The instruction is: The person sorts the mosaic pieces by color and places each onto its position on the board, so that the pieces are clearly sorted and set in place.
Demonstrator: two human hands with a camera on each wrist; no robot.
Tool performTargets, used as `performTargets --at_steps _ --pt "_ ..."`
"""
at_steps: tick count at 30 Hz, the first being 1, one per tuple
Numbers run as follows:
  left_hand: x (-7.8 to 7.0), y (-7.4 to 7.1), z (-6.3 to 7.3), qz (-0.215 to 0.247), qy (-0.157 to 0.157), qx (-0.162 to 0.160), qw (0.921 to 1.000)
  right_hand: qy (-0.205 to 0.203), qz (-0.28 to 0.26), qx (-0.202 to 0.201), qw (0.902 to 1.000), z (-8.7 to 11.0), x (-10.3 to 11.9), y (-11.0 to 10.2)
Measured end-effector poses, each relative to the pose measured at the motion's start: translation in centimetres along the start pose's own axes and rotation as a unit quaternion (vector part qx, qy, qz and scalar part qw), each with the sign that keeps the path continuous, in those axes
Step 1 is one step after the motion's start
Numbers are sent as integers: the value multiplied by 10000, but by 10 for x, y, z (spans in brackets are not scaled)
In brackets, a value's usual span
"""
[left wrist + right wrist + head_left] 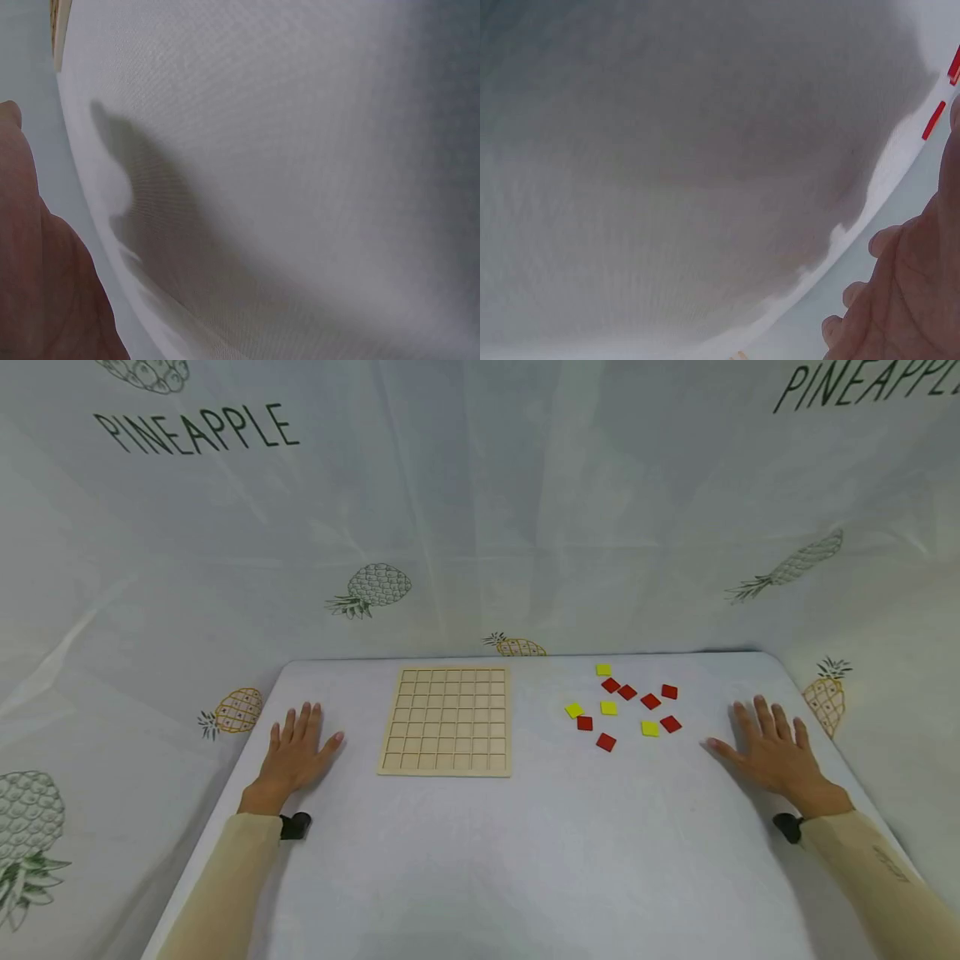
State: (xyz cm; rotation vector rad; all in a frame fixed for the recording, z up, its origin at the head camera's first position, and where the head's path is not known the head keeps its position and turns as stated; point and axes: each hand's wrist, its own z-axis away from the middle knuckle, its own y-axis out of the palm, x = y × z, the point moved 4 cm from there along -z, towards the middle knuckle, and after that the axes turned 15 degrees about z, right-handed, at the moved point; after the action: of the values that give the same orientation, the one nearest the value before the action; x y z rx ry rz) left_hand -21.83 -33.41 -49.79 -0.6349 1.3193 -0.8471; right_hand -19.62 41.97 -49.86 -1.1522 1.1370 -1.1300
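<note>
In the head view a square wooden grid board (453,722) lies left of the table's middle, its visible cells bare. To its right, several small red tiles (606,742) and several yellow tiles (609,707) are scattered flat. My left hand (292,758), fingers straight and thumb spread, is over the table left of the board, holding nothing. Over on the right, my right hand (776,758) is spread too, apart from the tiles and holding nothing. The left wrist view shows part of the left palm (45,262); the right wrist view shows the right palm (907,292) and red tile edges (934,120).
A white-covered table (480,860) runs up to a hanging cloth (480,510) printed with pineapples at the back and sides. Each wrist wears a dark band, one at the left cuff (296,826) and one at the right cuff (787,827).
</note>
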Motion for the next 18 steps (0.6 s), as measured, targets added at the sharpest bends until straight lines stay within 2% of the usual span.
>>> performTargets --at_steps 8,18 --pt "-1 6 2 -14 101 -38 9999 -216 -13 -151 9997 -5 9 1" --pt "-25 19 2 -79 262 168 9995 -490 161 -258 9983 -12 38 -7"
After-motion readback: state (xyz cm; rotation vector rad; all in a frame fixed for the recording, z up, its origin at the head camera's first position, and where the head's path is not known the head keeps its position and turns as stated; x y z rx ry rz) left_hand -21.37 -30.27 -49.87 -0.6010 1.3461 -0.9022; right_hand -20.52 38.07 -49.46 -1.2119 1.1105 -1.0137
